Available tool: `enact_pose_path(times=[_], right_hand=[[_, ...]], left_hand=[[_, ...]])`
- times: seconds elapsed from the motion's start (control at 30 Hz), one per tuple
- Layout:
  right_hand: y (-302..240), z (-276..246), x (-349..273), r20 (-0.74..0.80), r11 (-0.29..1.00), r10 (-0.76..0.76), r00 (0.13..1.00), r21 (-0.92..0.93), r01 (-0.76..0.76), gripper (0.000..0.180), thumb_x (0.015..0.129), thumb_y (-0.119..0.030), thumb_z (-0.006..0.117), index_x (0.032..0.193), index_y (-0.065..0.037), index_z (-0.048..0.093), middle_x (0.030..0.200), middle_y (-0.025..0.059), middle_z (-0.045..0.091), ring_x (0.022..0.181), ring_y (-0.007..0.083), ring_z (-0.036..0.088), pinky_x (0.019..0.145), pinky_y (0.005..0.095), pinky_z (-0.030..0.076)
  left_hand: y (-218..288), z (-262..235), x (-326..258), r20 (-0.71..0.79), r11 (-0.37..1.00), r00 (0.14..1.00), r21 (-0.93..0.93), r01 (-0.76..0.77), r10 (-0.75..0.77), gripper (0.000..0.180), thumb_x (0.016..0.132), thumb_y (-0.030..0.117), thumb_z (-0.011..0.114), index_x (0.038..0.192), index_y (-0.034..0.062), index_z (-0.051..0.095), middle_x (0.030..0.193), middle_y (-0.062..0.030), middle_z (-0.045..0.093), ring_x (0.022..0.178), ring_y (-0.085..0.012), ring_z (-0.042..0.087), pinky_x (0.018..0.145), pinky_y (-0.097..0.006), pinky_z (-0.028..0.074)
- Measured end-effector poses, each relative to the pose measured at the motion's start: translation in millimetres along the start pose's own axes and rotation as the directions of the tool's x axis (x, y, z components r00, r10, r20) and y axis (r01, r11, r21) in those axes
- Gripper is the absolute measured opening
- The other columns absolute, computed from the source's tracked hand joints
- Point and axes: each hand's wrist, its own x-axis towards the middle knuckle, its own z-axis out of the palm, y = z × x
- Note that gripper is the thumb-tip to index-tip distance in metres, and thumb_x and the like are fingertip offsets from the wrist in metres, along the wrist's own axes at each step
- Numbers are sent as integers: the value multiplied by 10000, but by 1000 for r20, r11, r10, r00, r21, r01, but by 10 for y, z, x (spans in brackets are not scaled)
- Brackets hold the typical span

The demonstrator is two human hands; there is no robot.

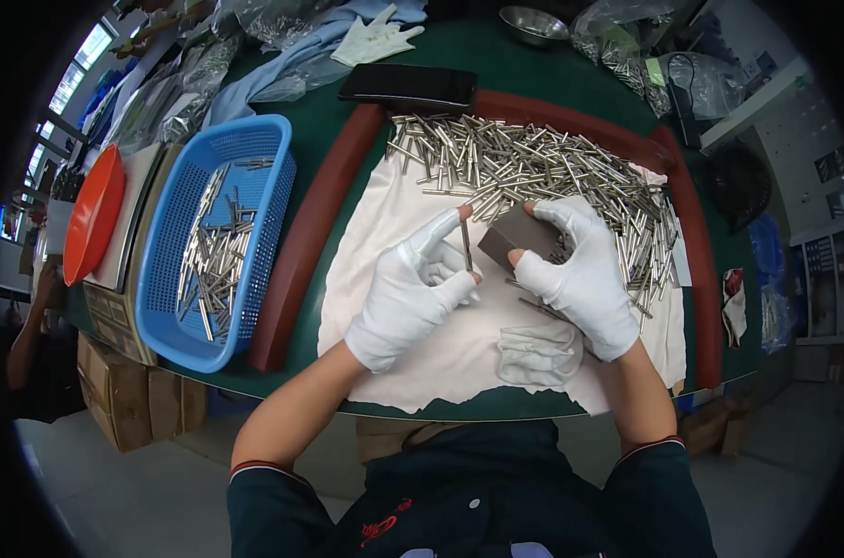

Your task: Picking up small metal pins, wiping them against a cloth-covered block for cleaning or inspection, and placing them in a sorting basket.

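On the far left, a shiny orange-red plastic dish [94,216] is near a long blue plastic basket full of little holes [287,167]. Thin silver metal rods [219,270] lie in a messy heap inside the basket. Next comes a long dark red bar [312,237], lying on the green surface [501,65]. A flat black thing shaped like a phone [408,86] sits near the top end of that bar, and a white cloth glove [377,39] lies just behind it.

Now the left hand [469,245], in a white glove (the thumb and pointing finger poke out bare at the tips). It holds one thin grey metal rod [468,249] by its two ends, over a big pale pink cloth [366,349]. Just to the right is a dark brown-grey block [517,236]. The right hand [585,270], in a white glove too, grips this block between its thumb and fingers. A crumpled white cloth [538,353] lies below the right hand. A huge pile of silver metal rods [552,163] spreads behind both hands and down the right side. Last, another dark red bar [704,279] stands along the right edge of the pink cloth.
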Motion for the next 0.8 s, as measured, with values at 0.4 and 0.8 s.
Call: enact_pose_path(times=[0.4,0.8], right_hand=[[-42,-12,-6,-2,998,48,999,48,-48,529,639,-260,760,1043,57,629,997,151,581,901,262,606,796,324,492],[-115,47,-74,130,992,30,991,116,-46,491,659,-155,719,1083,62,599,1052,117,550,1009,206,552,907,298,442]], left_hand=[[2,-24,22,-20,994,998,-98,55,-57,676,827,-25,630,1433,33,336,757,-28,588,687,-81,612,574,-200,472],[-178,-11,18,-11,975,981,117,-190,193,620,808,-89,585,1386,95,457,828,-3,600,684,-28,571,630,-189,479]])
